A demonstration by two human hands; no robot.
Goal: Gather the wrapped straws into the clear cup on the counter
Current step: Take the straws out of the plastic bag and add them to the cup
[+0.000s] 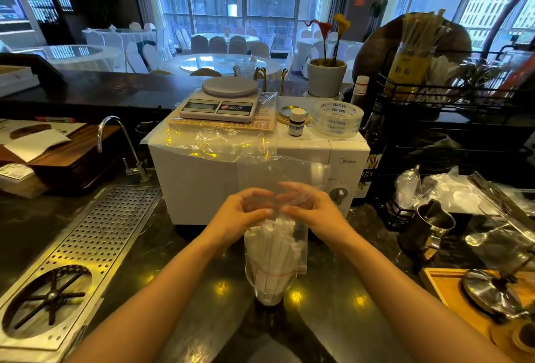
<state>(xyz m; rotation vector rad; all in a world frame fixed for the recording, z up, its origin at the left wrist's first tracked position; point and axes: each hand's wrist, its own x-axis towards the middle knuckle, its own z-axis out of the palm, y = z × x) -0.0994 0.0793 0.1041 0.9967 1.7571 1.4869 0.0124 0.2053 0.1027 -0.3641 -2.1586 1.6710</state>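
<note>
Head view: we saw one bundle of white wrapped straws (275,249), too many to count, standing in one clear cup (270,287) on the counter (185,270), sheathed by one plastic bag (285,189). Left hand (243,212) and right hand (311,209) pinched the bag.

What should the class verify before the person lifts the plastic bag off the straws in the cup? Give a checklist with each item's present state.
1. Clear cup upright on the counter: ok.
2. Wrapped straws' lower ends inside the cup: ok.
3. Left hand and right hand both gripping the plastic bag top: ok.
4. Bag's open, red-lined mouth faces down over the cup: ok.
5. All straws out of the bag: not ok; the bag covers their upper parts.
6. Cup steady enough to stay put: cannot tell.
</note>
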